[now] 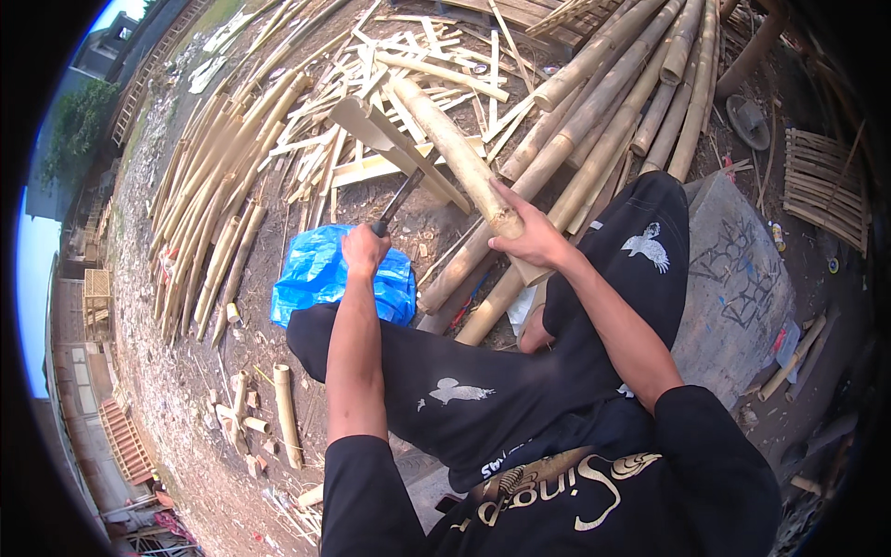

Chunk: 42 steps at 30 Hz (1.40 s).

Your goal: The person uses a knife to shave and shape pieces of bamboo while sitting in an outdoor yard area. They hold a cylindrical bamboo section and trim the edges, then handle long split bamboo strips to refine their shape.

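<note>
My left hand is closed around the dark handle of a machete. Its broad blade points up and away, beside the far part of a thick bamboo pole. My right hand grips that pole near its close end, thumb on the near side and fingers over the top. The pole slants away to the upper left. A pale flat bamboo piece lies between blade and pole; whether it touches either, I cannot tell. Below my left hand a blue plastic sheet covers my knee area.
Long bamboo poles are stacked at the upper right, running under the held pole. Split strips lie heaped ahead, and cut bamboo lengths at left. A concrete block stands beside my right leg. Short offcuts lie lower left.
</note>
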Each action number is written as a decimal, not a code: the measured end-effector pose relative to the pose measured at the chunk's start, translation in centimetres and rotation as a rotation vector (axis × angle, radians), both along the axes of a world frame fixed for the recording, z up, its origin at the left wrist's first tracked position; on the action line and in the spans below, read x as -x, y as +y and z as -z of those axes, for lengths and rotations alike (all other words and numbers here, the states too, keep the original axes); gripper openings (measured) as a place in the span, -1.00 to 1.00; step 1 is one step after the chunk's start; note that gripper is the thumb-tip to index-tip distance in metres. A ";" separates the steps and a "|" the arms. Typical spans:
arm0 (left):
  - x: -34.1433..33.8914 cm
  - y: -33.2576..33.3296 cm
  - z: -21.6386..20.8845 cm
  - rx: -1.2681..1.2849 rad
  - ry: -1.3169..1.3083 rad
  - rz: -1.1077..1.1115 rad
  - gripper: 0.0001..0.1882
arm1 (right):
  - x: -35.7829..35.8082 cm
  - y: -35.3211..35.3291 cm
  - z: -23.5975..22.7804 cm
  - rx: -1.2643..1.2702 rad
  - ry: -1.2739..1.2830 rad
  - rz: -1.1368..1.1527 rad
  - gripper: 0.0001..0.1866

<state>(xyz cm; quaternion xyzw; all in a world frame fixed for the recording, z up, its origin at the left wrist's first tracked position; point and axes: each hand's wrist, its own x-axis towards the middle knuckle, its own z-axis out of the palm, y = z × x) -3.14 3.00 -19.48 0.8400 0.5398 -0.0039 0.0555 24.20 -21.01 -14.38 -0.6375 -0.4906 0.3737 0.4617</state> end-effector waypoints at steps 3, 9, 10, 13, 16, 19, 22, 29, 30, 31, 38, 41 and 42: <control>0.1 0.1 0.2 0.010 -0.031 -0.008 -0.65 | -0.3 -0.1 -4.9 -0.149 -0.022 -0.001 0.02; 1.0 -0.8 0.2 0.060 0.028 -0.067 -0.66 | 1.7 -1.0 -13.1 -0.479 -0.006 0.110 -0.16; 1.0 -0.7 0.2 0.053 0.026 -0.070 -0.66 | 2.0 -0.6 -12.4 -0.517 -0.008 0.129 -0.16; 0.7 -0.7 0.0 0.042 0.046 -0.079 -0.66 | 2.4 0.7 -7.0 -0.398 -0.148 0.180 -0.21; -0.2 -0.9 -0.5 0.041 0.068 -0.066 -0.66 | 1.8 1.0 -0.6 0.021 -0.233 0.128 -0.22; 0.5 -0.5 -0.4 0.020 0.082 -0.085 -0.66 | 1.4 1.6 2.1 0.196 -0.221 0.065 -0.21; 0.9 -0.5 -0.1 0.047 0.131 -0.093 -0.59 | 1.9 1.6 2.4 0.189 -0.258 0.062 -0.18; 2.0 -0.1 0.4 0.146 0.114 -0.079 -0.59 | 2.2 0.7 1.4 0.053 0.044 0.092 0.09; 1.5 0.2 0.5 0.176 0.099 -0.068 -0.60 | 2.5 0.7 0.2 0.015 0.167 0.130 0.12; 0.7 -0.2 0.4 0.161 0.072 -0.060 -0.62 | 3.6 0.9 -0.4 -0.117 0.055 0.154 0.12; 0.0 -1.4 -0.3 0.132 -0.008 -0.033 -0.66 | 5.2 1.3 -9.3 -0.430 -0.075 0.158 -0.13; -1.0 -1.4 -0.3 0.124 0.016 -0.042 -0.63 | 4.1 1.9 -5.4 -0.385 -0.269 0.227 -0.23; -0.6 -1.2 -0.2 0.117 0.035 -0.044 -0.63 | 4.2 2.1 -3.3 -0.274 -0.328 0.230 -0.25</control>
